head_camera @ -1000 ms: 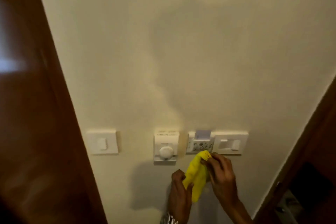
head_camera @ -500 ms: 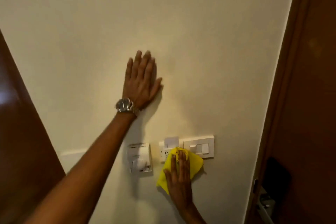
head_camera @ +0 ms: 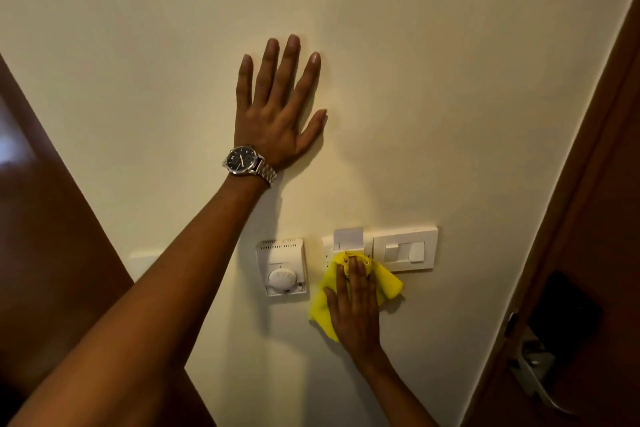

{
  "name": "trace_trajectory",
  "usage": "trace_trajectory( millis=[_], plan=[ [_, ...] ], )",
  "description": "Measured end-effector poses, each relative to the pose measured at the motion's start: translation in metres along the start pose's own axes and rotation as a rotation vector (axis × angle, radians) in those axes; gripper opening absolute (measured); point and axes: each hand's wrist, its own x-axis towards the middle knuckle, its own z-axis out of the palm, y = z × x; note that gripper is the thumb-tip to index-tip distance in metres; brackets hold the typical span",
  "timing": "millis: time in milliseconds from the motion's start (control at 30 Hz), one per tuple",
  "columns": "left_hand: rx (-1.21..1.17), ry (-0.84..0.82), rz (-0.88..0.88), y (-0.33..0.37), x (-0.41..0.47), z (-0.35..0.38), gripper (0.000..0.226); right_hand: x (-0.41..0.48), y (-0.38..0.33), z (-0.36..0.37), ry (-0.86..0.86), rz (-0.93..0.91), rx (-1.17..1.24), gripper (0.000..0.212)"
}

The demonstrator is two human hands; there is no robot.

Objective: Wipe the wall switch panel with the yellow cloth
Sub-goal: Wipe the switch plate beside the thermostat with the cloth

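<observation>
A white switch panel (head_camera: pixel 405 250) is set in the cream wall, with a key-card slot holding a white card (head_camera: pixel 348 237) at its left end. My right hand (head_camera: pixel 356 308) lies flat on the yellow cloth (head_camera: pixel 389 282) and presses it against the lower left part of the panel. The cloth hides that part of the panel. My left hand (head_camera: pixel 277 107) rests flat on the bare wall above, fingers spread, with a metal watch (head_camera: pixel 247 163) on the wrist.
A white thermostat (head_camera: pixel 282 265) with a round dial sits just left of the cloth. Another white plate (head_camera: pixel 145 258) is partly hidden behind my left forearm. A brown wooden door (head_camera: pixel 52 218) stands at the left, and a brown door with a metal handle (head_camera: pixel 535 371) at the right.
My left hand let go of the cloth and rose to lie flat on the wall. My right hand spread the cloth flat against the panel. The view shifted left and closer.
</observation>
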Motion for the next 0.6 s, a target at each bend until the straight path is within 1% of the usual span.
trace_trajectory(
  millis=[133,200,300,367,500,600],
  plan=[
    [-0.009,0.0,-0.013,0.0,0.001,-0.002,0.069,-0.016,0.015,0.001,-0.005,-0.099,-0.1,0.052],
    [-0.008,0.004,-0.014,0.0,0.0,-0.003,0.069,-0.013,0.017,0.0,0.048,-0.105,-0.086,0.056],
    [0.005,0.016,-0.014,0.0,0.0,-0.002,0.068,-0.002,0.016,-0.002,0.118,-0.061,-0.039,0.063],
    [0.004,0.019,-0.023,0.0,0.001,-0.003,0.068,-0.008,0.021,0.0,0.118,-0.078,-0.066,0.06],
    [0.005,0.017,-0.019,0.001,0.002,-0.006,0.066,-0.023,0.041,0.002,0.081,-0.201,-0.213,0.056],
    [0.012,0.026,-0.011,0.0,0.0,-0.003,0.067,-0.001,0.034,-0.005,0.115,-0.175,-0.168,0.062]
  ],
)
